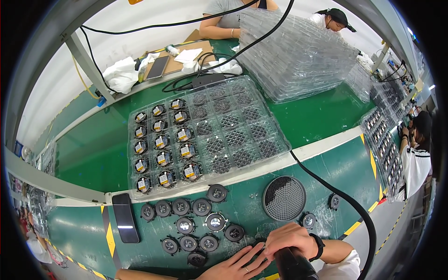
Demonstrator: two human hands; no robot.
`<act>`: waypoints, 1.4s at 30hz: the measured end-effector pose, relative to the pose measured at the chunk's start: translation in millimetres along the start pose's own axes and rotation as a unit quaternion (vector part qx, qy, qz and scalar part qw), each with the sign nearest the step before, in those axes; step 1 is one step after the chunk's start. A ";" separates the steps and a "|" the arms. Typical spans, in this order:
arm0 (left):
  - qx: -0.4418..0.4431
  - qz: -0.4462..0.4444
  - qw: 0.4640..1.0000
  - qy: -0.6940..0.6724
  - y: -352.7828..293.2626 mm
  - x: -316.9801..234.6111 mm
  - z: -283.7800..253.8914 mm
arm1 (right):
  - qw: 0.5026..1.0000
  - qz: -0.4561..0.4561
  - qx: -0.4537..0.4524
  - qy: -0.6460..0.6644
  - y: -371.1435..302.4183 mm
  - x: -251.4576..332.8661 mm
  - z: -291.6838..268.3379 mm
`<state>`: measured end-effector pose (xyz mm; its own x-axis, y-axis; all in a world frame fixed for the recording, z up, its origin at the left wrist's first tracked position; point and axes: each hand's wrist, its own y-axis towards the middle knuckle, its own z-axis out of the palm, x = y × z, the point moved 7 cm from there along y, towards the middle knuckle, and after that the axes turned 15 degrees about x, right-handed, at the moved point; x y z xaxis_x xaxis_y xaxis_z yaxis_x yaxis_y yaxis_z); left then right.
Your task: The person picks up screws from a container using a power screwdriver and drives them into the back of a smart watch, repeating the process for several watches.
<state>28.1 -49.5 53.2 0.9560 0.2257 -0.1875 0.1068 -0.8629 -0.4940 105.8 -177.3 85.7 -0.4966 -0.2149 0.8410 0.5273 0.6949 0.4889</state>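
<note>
At the lower edge, my right hand [291,239], with a black band at the wrist, is closed around a thick black cylindrical tool [295,264]; its working end is out of sight. My left hand [235,267] lies beside it with fingers stretched and a ring on one finger, its fingertips close to the right hand. What lies under the hands is hidden. Several round black watch cases [188,243] with lugs lie left of the hands. Two more cases, a near one [308,220] and a farther one [334,201], are on the right.
Behind stands a clear compartment tray [224,122], its left columns holding round watch parts. A round grey dish [285,212] holds small black pieces. A phone [125,218] lies left. Stacked clear trays [294,56] rise at the back; a black cable [347,193] crosses on the right. Other people sit beyond.
</note>
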 end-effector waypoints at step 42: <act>-0.082 -0.037 0.995 0.048 -0.1 -4.5 12.4 | 1.000 -0.004 -0.010 0.024 -4.0 -1.6 8.0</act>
<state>20.5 -44.8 43.6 0.9647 0.2543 -0.0690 0.2141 -0.9092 -0.3570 98.9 -174.2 80.5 -0.4673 -0.2544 0.8467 0.5363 0.6798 0.5003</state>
